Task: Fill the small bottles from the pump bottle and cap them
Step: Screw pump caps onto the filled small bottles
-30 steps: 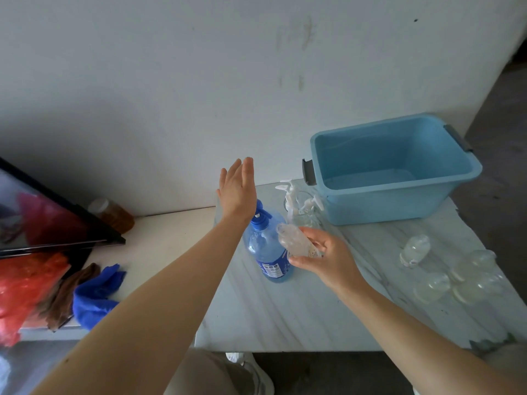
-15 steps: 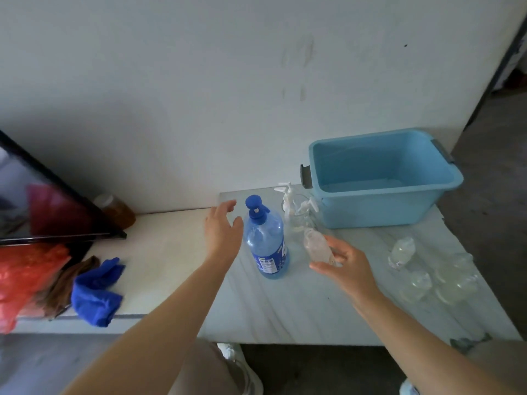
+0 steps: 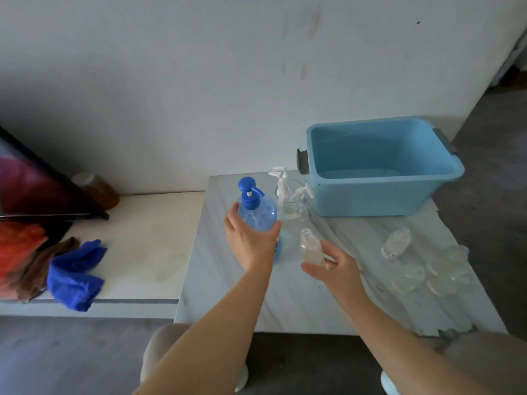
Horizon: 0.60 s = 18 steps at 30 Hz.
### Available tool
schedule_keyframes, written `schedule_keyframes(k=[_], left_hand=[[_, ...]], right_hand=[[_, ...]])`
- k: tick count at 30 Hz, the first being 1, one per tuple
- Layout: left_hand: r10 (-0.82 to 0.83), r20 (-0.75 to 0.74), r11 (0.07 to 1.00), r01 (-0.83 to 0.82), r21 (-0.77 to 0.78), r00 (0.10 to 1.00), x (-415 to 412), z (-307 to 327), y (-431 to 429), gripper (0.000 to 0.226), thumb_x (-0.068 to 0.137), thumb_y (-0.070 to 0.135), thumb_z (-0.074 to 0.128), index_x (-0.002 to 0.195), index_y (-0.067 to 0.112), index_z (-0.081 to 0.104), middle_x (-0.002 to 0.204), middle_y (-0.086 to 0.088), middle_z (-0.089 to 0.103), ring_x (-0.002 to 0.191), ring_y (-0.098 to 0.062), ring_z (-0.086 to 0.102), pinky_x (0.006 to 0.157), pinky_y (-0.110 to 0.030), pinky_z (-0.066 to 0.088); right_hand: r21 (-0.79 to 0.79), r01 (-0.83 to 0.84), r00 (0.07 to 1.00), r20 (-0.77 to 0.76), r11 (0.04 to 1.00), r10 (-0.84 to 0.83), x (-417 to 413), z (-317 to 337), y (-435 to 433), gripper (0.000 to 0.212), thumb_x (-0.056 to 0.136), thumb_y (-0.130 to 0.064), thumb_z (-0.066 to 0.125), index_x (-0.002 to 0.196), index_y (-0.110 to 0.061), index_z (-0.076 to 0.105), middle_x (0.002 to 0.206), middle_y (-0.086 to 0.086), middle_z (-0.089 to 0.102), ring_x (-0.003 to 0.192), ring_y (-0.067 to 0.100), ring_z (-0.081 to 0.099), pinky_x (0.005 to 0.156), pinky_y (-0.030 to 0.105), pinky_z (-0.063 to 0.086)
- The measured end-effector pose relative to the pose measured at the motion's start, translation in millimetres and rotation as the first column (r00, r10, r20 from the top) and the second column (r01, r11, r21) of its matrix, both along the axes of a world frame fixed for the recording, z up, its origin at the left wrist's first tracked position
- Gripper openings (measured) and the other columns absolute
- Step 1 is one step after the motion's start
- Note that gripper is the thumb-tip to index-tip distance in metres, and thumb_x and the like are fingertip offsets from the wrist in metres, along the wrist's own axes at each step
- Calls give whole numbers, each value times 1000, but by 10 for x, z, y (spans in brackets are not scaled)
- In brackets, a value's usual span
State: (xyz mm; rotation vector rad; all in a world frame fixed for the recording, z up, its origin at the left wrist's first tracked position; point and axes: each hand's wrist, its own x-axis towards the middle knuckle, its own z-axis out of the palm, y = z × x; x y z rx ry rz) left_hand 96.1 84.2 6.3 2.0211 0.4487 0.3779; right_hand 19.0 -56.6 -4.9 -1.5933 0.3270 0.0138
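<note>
Head view: my left fingers (image 3: 275, 228) clasp the pump bottle (image 3: 258, 213); my right fingers (image 3: 335, 252) pinch the upright small bottle (image 3: 309, 246), low and right of the spout (image 3: 250, 194).

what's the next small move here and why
Probably lift the small bottle in the right hand so its open mouth sits under the spout of the pump bottle: the left hand grips that bottle, and the small one is uncapped, lower and to the side.
</note>
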Motion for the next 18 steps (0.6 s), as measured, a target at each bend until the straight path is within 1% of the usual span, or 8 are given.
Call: schedule_keyframes(k=[2,4,6,9,12,14,15,18], left_hand=[[10,6,1000,-10,25,1000,46,-30,30,89,59,33,84,135,26,37,133,4,43,116,-15,48,84,-25,38],[-2,22,998,1,56,1000,86,-50,98,85,61,31,83,133,26,39,131,5,44,113,-12,49,80,-24,37],[-13,39,998,11,62,999,127,-52,179,81,62,28,82,132,26,40,130,5,45,112,-11,49,80,-23,35],[-13,48,999,11,50,999,271,-41,348,79,63,28,81,131,27,40,130,6,44,113,-10,47,81,-23,35],[-51,25,998,50,27,998,464,-60,554,79,62,30,81,129,29,39,128,4,44,115,-14,49,89,-33,44],[-112,27,993,110,41,993,571,-62,672,82,61,28,83,129,27,38,128,3,43,115,-15,48,95,-41,46],[-147,28,988,145,55,989,600,-56,713,86,60,27,84,131,26,37,131,3,41,117,-15,46,98,-41,45],[-182,31,974,175,143,983,570,-60,745,102,56,28,89,139,25,30,146,2,28,131,-15,34,102,-29,34]], right_hand=[[-7,-6,1000,-3,1000,6,41,-26,10,48,70,-8,81,96,-41,57,97,-19,63,88,4,64,76,22,54],[-25,-9,1000,-3,1000,9,82,-35,17,48,70,-8,81,95,-41,56,95,-21,62,84,2,64,71,17,53],[-30,-7,1000,-11,1000,7,113,-53,25,47,70,-8,80,96,-38,57,94,-21,62,83,1,63,68,14,52],[-28,-6,1000,-30,1000,5,147,-110,31,47,69,-8,82,102,-33,60,99,-17,64,89,4,64,71,16,51],[-30,5,999,-42,1000,-6,188,-155,43,46,67,-8,82,99,-35,62,100,-14,67,92,6,64,75,21,52],[-31,15,999,-40,999,-16,227,-168,46,47,67,-6,82,95,-38,62,97,-15,68,90,5,65,75,21,52],[-32,20,999,-37,999,-21,251,-175,43,46,67,-5,81,95,-37,63,96,-15,68,89,5,66,73,19,52],[-8,38,999,-21,999,-39,319,-152,44,45,68,-2,80,103,-25,65,96,-10,69,84,3,66,68,13,52]])
